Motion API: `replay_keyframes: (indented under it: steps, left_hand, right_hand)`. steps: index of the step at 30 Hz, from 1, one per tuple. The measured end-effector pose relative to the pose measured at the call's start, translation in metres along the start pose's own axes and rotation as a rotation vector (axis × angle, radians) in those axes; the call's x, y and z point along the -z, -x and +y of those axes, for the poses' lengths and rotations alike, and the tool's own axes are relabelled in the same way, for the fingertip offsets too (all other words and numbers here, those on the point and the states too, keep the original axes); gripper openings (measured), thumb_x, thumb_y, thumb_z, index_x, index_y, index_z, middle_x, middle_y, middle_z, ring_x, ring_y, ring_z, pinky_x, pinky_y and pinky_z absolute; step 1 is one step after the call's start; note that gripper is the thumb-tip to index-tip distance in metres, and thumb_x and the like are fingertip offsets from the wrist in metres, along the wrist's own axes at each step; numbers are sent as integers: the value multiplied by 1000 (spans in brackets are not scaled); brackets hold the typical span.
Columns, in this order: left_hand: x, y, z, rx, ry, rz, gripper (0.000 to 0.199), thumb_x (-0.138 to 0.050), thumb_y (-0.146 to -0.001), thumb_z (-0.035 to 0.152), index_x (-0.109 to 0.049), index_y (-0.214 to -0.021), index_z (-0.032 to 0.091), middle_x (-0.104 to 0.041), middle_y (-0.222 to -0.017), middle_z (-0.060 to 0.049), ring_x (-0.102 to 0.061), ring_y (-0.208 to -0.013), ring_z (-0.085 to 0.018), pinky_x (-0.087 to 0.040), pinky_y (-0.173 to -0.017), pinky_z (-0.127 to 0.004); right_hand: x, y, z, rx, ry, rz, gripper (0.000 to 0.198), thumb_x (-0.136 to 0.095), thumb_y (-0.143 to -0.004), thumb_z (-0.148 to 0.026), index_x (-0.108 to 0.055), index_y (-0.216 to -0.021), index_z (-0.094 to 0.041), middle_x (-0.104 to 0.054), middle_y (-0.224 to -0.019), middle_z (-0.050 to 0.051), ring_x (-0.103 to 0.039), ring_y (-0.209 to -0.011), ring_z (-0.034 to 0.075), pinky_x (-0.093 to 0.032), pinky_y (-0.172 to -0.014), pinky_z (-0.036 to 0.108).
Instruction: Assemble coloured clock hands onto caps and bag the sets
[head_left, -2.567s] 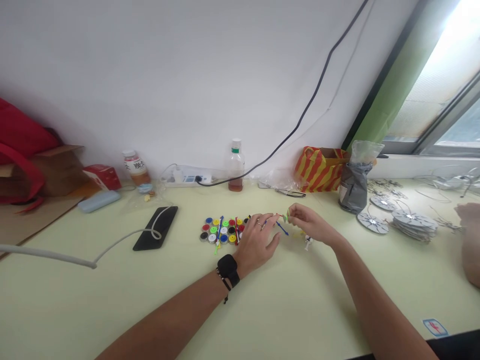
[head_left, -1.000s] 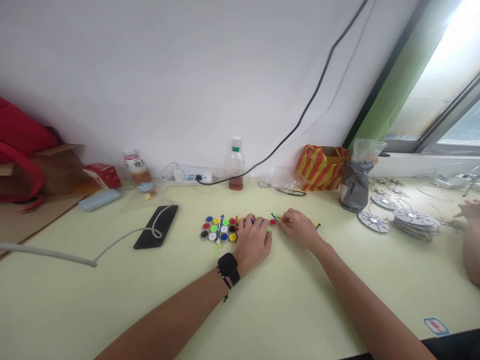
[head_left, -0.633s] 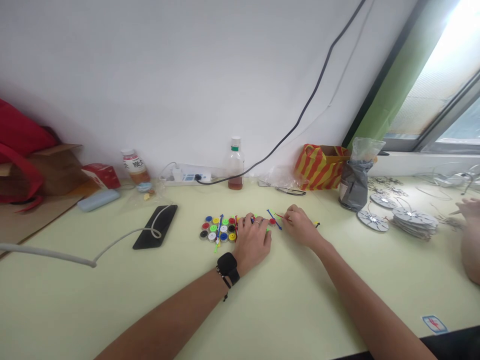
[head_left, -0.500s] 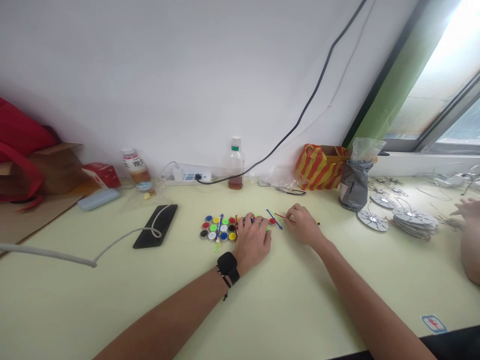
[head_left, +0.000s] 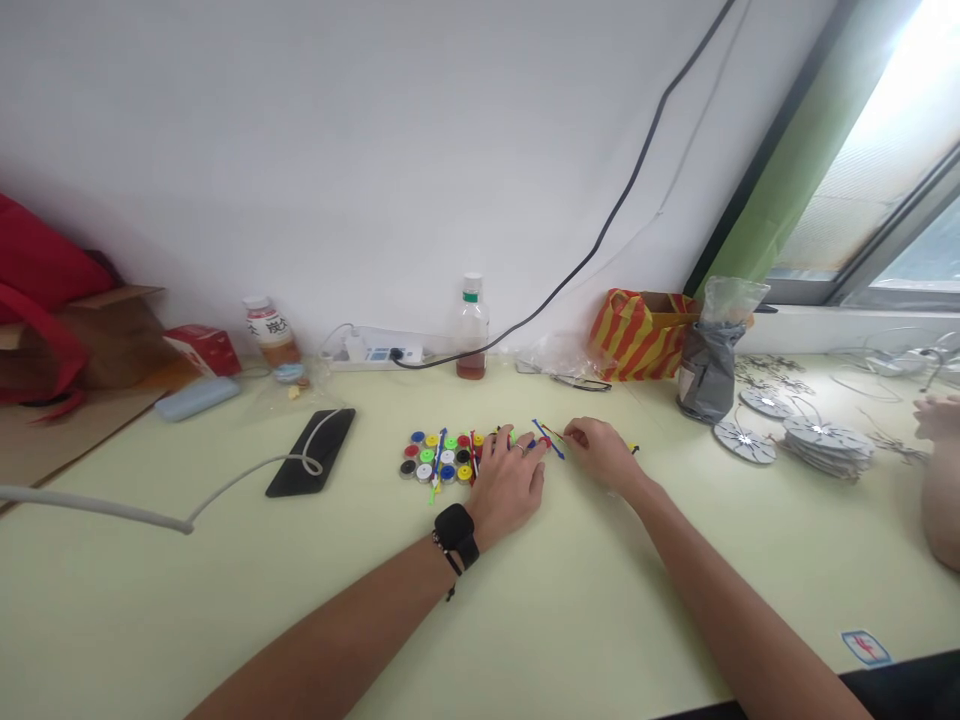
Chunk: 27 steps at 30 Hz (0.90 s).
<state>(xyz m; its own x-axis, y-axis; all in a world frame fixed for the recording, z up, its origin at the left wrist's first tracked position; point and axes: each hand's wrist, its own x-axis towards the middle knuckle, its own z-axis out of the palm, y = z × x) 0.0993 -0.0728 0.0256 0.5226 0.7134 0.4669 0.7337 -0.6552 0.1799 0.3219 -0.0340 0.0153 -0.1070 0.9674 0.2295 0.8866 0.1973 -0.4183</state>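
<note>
Small round discs (head_left: 448, 472) in several colours lie in rows on the table, with thin coloured arrow-shaped pieces, among them a blue arrow (head_left: 441, 450), laid across them. My left hand (head_left: 510, 485), with a ring and a black watch, rests palm down over the right part of the rows, fingers spread, hiding some discs. Beyond its fingertips, a blue arrow (head_left: 558, 451) lies slanted by a red disc. My right hand (head_left: 602, 455) pinches a thin red arrow (head_left: 549, 432) by its right end, its tip over the blue arrow.
A black phone-like slab (head_left: 311, 455) with a white cable over it lies left. Along the wall stand a power strip (head_left: 382, 350), a bottle (head_left: 472, 335) and a striped bag (head_left: 637, 335). Grey slotted discs (head_left: 829, 440) are stacked right, near another person's hand (head_left: 937, 415).
My right hand has moved slightly left with the red arrow, towards the red disc. My left hand's fingers have spread and reach farther right.
</note>
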Motion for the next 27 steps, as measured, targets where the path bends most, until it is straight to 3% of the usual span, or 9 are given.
replay_keyframes:
  steps: [5, 10, 15, 19, 23, 27]
  left_hand:
    - [-1, 0, -1, -3, 10, 4, 40, -49, -98, 22, -57, -136, 27, -62, -134, -8, -45, -131, -34, -40, -106, -54]
    - [-2, 0, -2, 2, 15, 2, 41, -48, -97, 18, -58, -135, 28, -62, -133, -8, -45, -130, -34, -40, -106, -55]
    - [-1, 0, -1, -3, 9, 12, 41, -48, -97, 17, -59, -134, 29, -62, -134, -8, -44, -132, -35, -39, -106, -56]
    - [0, 1, -1, 5, 6, 19, 46, -52, -92, 12, -59, -133, 31, -61, -137, -8, -44, -134, -36, -38, -107, -58]
    - [0, 2, -1, 10, 10, 21, 48, -54, -89, 10, -59, -133, 30, -61, -138, -8, -43, -135, -36, -37, -107, -58]
    - [0, 2, -1, 19, 0, 23, 47, -52, -89, 9, -59, -131, 28, -63, -132, -8, -43, -134, -35, -36, -107, -57]
  right_hand:
    - [1, 4, -9, 98, -7, 22, 6, -58, -90, -27, -63, -90, -23, -69, -89, 4, -61, -82, 20, -43, -69, 29]
    - [2, 2, -3, 80, -92, -48, 14, -52, -87, -18, -65, -90, -22, -70, -84, 4, -61, -76, 19, -45, -69, 29]
    - [2, 1, -2, 56, -213, -64, 16, -53, -87, -21, -69, -91, -21, -73, -83, 4, -64, -76, 19, -48, -71, 30]
    - [4, 2, -5, 36, -63, -17, 15, -55, -87, -22, -70, -89, -23, -72, -86, 5, -63, -77, 20, -45, -67, 29]
    - [21, 2, 2, 57, 18, 61, 14, -56, -86, -22, -70, -88, -22, -72, -88, 6, -63, -79, 20, -46, -70, 30]
    - [50, 5, 18, 121, -79, -85, 14, -58, -84, -24, -71, -83, -22, -73, -84, 4, -62, -72, 18, -48, -68, 30]
